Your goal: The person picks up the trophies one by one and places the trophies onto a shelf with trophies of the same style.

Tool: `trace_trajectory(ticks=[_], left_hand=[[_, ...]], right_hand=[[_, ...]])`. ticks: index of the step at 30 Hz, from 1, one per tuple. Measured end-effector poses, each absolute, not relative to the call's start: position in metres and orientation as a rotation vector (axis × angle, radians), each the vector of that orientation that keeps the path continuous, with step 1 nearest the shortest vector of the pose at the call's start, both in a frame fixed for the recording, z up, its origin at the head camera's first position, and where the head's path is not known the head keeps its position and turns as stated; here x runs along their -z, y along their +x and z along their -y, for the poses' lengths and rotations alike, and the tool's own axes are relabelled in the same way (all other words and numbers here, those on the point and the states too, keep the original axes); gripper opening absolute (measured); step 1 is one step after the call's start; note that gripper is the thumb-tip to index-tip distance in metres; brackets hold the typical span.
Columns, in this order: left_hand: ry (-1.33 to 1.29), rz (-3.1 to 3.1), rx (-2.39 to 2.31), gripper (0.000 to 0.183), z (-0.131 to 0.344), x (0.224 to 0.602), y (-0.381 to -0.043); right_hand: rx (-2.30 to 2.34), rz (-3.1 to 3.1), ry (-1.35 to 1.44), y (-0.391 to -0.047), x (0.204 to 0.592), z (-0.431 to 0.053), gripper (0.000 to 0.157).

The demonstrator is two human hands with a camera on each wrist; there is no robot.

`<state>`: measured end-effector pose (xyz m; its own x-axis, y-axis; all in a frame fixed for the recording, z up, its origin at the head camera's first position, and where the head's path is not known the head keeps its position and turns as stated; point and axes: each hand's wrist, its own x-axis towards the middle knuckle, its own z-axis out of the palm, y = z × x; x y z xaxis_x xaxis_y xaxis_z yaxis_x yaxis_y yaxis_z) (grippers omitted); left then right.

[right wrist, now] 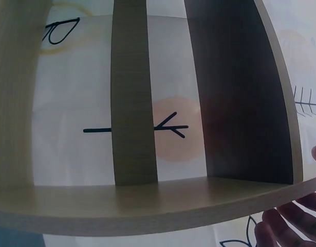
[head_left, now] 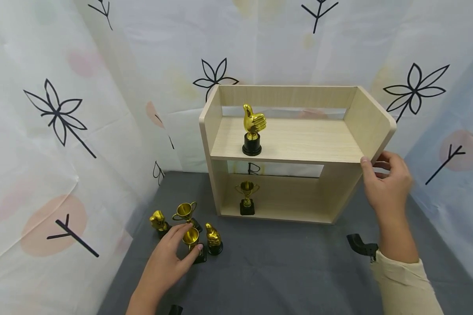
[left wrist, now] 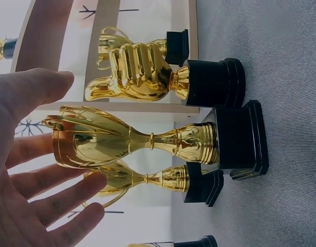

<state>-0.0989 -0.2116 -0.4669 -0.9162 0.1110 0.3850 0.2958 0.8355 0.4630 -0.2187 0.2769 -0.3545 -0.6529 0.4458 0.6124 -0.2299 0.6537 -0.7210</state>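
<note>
My left hand reaches round a gold trophy cup on a black square base, fingers and thumb spread. In the left wrist view the thumb stands apart from the cup's rim, and some fingers pass behind it. Close by stand a second trophy cup, a gold thumbs-up trophy and a gold fist-shaped trophy. At the right side of a two-tier wooden shelf, my right hand grips the side panel, thumb on its front edge and fingers along the outside.
On the upper tier stands a thumbs-up trophy, left of centre. Below it, the lower tier holds a small trophy cup. A grey cloth covers the table, and a patterned white curtain hangs behind and at the sides.
</note>
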Motion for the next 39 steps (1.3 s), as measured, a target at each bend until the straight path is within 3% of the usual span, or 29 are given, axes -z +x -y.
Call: trace_trajectory(ticks=[39], left_hand=[[-0.279,2.576,0.737,0.06,0.21,0.48,-0.103]], right_hand=[[-1.18,1.904,-0.212,-0.233,0.364,-0.268,0.038]])
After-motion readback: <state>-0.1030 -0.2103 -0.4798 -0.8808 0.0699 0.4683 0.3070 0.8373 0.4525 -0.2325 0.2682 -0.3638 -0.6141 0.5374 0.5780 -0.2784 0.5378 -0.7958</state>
